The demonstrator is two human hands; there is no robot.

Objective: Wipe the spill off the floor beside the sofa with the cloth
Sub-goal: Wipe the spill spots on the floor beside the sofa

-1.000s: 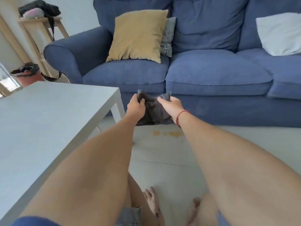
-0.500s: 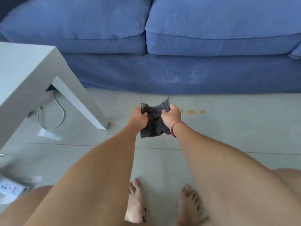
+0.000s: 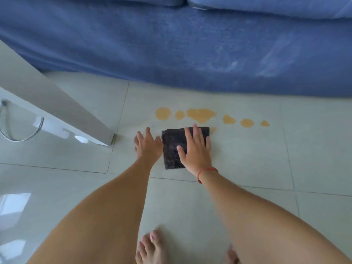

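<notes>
the dark grey folded cloth (image 3: 172, 149), held up a moment ago, now lies under the flat right hand (image 3: 196, 149); left hand (image 3: 147, 145) open, grip empty; orange spill (image 3: 200, 115) untouched.

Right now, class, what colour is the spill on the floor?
Yellow-orange, seen in the head view: the spill on pale tiles.
</notes>
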